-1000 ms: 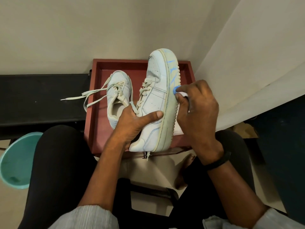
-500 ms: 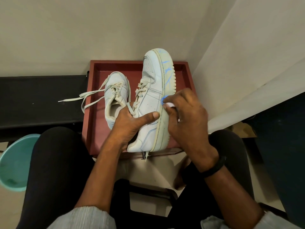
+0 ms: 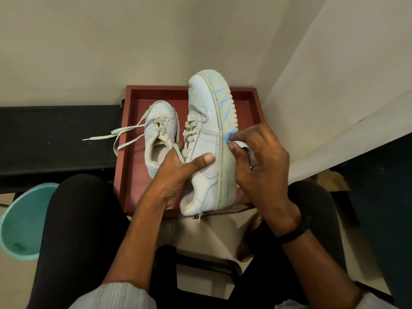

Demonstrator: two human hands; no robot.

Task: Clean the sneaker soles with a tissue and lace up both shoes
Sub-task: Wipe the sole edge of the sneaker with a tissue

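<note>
A white sneaker [image 3: 206,121] is tipped on its side over the red tray [image 3: 131,175], its sole edge streaked with blue marks. My left hand [image 3: 178,172] grips it at the collar, thumb across its side. My right hand [image 3: 258,161] pinches a white tissue [image 3: 239,143] with a blue-stained tip and presses that tip against the sole edge at mid-length. The second white sneaker [image 3: 159,134] sits upright in the tray on the left, its laces [image 3: 116,136] trailing loose over the tray's left rim.
A black bench [image 3: 55,139] runs to the left of the tray. A teal basin [image 3: 24,221] stands on the floor at lower left. Walls close in behind and to the right. My knees in black trousers flank the tray.
My right hand slid the tissue down the sole edge toward the heel half a second ago, then back up a little toward the toe. The left hand kept its hold on the sneaker.
</note>
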